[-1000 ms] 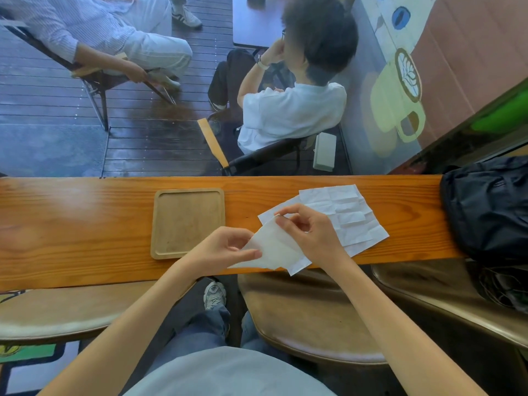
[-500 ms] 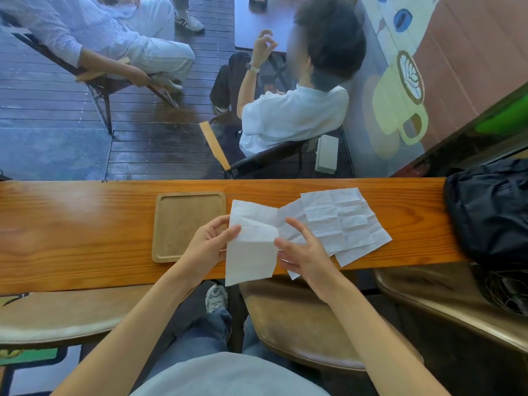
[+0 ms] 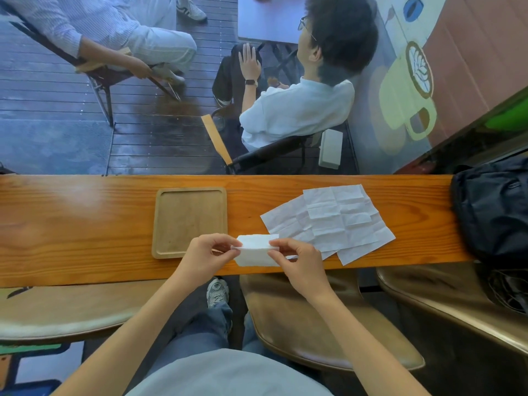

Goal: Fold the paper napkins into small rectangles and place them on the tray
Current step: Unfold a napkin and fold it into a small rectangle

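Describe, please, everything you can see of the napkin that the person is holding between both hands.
The folded napkin is white, soft-looking paper with a fine embossed texture, folded to a small, roughly rectangular pad of several layers. It is held about level above the near part of the wooden counter, just right of the tray. The left hand pinches its left edge and the right hand its right edge, thumbs on top. Its far right corner lies near the flat napkins; whether they touch cannot be told.

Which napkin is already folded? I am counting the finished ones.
Only the folded napkin, pinched between the left hand and right hand; the unfolded napkins lie flat, creased and overlapping to its right.
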